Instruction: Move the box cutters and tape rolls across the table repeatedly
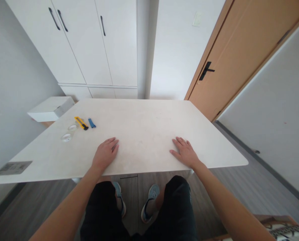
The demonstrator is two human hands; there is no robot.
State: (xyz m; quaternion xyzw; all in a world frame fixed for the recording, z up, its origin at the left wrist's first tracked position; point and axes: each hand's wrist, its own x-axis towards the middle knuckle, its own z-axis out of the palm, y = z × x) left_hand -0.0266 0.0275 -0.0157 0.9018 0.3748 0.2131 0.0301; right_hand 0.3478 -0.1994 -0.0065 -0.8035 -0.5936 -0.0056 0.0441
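Note:
My left hand (106,152) lies on the white table (141,124) near its front edge, palm down, its fingers stretched forward and holding nothing. My right hand (184,151) rests flat on the tabletop farther right, fingers and thumb spread, also holding nothing. Beyond my left hand, to the left, lies a yellow utility knife (80,123) with a black end. Beside it is a small blue tool (91,123) whose kind I cannot make out. Two rolls of clear tape (66,137) lie left of the knife, one behind the other. Neither hand touches these things.
A grey printed label (13,168) is at the table's front left corner. A white box (51,107) stands beyond the left edge. White cabinets (109,50) line the back, and a wooden door (229,50) is at the right. My legs are under the front edge.

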